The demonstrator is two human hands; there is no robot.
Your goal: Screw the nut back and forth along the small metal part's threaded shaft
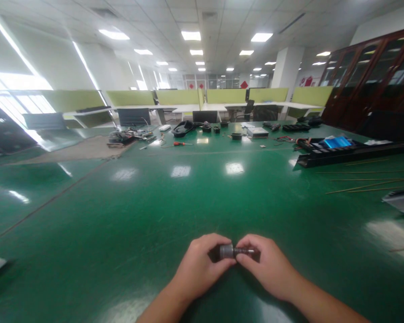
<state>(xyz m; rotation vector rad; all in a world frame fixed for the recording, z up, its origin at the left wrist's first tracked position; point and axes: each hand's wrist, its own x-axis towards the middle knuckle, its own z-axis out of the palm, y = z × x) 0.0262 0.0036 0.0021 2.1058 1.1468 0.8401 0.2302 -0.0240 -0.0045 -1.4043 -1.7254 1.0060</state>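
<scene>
Low in the head view, both hands meet over the green table on a small metal part point(226, 251). It has a short grey cylinder at the left and a thinner dark shaft with a shiny tip at the right; its exact kind is unclear. My left hand point(202, 258) curls its thumb and fingers around the cylinder end. Thumb and fingers of my right hand point(267, 260) pinch the shaft close to where it meets the cylinder. The part lies roughly level, and the fingers hide some of it.
The glossy green tabletop point(148, 215) stretches ahead. An orange screwdriver point(180, 143) lies toward the far side among dark small parts. Right of it are a black tray point(343, 154) with a blue item and thin rods point(366, 185). A metal assembly point(121, 137) sits far left.
</scene>
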